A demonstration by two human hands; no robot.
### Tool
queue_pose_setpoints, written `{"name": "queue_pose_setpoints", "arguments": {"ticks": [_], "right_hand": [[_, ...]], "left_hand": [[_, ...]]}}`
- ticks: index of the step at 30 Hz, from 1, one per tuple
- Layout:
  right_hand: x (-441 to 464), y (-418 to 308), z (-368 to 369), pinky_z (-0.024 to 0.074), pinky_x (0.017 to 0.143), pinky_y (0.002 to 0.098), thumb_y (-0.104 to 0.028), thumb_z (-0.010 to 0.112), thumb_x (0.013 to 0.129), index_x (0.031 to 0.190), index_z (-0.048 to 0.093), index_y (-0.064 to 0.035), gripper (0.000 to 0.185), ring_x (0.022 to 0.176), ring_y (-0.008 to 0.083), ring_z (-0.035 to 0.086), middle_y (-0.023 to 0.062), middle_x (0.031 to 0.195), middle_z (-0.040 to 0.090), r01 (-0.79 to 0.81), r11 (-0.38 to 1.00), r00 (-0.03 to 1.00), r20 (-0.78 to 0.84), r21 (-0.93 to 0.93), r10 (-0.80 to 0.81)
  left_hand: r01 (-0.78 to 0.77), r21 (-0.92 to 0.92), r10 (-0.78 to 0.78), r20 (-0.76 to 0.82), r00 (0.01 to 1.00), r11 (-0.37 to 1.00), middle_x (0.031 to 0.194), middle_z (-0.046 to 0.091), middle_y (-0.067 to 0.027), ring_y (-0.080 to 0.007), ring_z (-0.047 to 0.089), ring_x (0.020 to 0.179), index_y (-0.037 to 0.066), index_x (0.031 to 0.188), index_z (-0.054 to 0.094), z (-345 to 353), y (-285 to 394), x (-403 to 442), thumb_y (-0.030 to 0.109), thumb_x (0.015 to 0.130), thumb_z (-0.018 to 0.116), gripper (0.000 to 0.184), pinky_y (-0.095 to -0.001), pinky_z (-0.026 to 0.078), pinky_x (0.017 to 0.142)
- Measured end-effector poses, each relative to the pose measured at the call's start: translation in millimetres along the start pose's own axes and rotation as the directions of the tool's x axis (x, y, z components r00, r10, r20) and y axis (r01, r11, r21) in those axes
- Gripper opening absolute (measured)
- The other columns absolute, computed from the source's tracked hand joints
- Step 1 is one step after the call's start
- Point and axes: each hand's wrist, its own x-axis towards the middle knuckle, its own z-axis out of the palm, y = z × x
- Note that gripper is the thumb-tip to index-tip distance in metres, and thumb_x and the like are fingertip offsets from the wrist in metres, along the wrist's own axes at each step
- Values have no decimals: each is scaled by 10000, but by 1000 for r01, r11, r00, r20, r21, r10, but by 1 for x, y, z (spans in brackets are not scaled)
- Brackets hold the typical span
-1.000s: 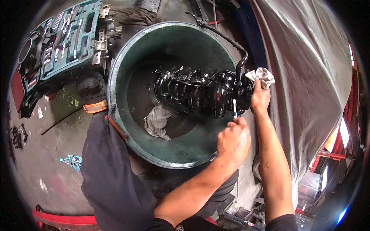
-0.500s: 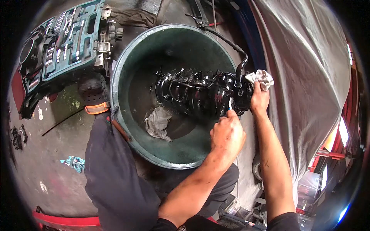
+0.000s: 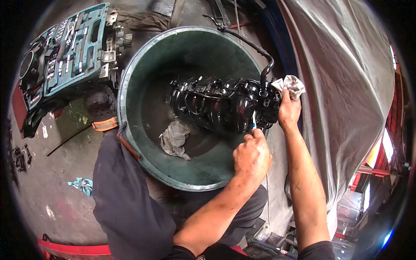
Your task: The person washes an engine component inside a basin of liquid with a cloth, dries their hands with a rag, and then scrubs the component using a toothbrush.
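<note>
A glossy black intake manifold (image 3: 216, 104) lies across the round green tub (image 3: 123, 93), its right end over the rim. My left hand (image 3: 252, 154) is closed round a slim white-and-blue tool like a toothbrush (image 3: 254, 122); its tip is against the manifold near the right end, and its bristles cannot be made out. At that same end, my right hand (image 3: 289, 112) is closed on a crumpled whitish rag (image 3: 291, 86), pressing beside the manifold. The right fingertips are partly hidden. A second, greyish rag (image 3: 174, 139) sits inside the tub, below the manifold.
An open teal tool case (image 3: 89, 56) with sockets and wrenches rests on an engine part at upper left. My shoe (image 3: 100, 106) is beside the tub. A black hose (image 3: 271, 65) rises from the manifold. A silver cover (image 3: 346, 99) hangs at right.
My left hand has drawn back slightly toward me, and more of the white-and-blue tool shows. My right hand keeps its hold on the rag. The whole view has shifted a little.
</note>
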Motion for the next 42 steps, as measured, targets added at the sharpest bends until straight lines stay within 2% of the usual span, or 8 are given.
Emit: {"name": "queue_pose_setpoints", "arguments": {"ticks": [4,12,20,24,29,34,38,42], "right_hand": [[3,-7,-2,468,910,428,-364,593,928,1103,665,23,431,1069,374,645,226,1086,689,-89,993,996,20,-75,91],[3,5,0,464,927,433,-394,590,921,1108,675,12,455,1082,367,643,215,1098,696,-72,995,997,4,-75,73],[16,19,3,454,949,437,-415,563,950,1194,642,-5,483,1133,388,616,228,1160,672,-47,997,999,24,-68,49],[16,13,4,453,949,434,-419,565,955,1195,642,-10,481,1133,388,616,225,1158,674,-55,997,998,19,-51,56],[2,5,1,450,955,433,-394,573,961,1188,644,-11,451,1134,381,616,208,1176,673,-78,995,997,-20,-62,77],[8,16,5,452,953,455,-401,576,952,1182,639,13,477,1133,391,614,231,1165,669,-126,988,992,-15,-89,125],[11,21,6,451,955,458,-404,571,949,1180,634,22,489,1142,400,606,251,1161,663,-28,999,1000,-8,-41,28],[6,9,2,448,958,455,-407,566,948,1158,642,27,488,1142,408,602,262,1168,654,-83,993,997,1,-85,83]], "left_hand": [[-55,14,54,42,998,998,880,667,-255,-442,691,805,-48,1042,568,-1,2,6,49,786,599,277,-523,558,722],[-24,-93,33,87,996,995,871,668,-257,-444,689,806,-48,1032,565,-6,-3,25,49,798,589,254,-528,555,727],[-184,3,183,-119,976,983,858,653,-222,-407,684,685,-34,1148,567,27,-15,7,63,794,619,371,-498,568,621],[-81,7,81,-99,992,997,886,652,-229,-402,686,677,-55,1193,549,22,-19,7,71,803,615,416,-495,567,609],[-33,-4,32,-51,998,999,921,659,-254,-416,700,795,-72,1139,535,41,-3,36,83,818,613,365,-491,575,704],[-62,-131,65,13,998,989,836,671,-253,-440,685,800,-49,1075,568,-8,13,35,61,813,593,285,-516,555,722],[-150,-176,120,-173,978,973,807,672,-243,-434,672,757,-5,951,584,25,-20,53,71,811,589,159,-548,522,721],[-123,-174,107,-100,989,977,767,663,-239,-440,672,744,-12,962,587,-1,-12,42,71,816,583,168,-551,526,704]]}}
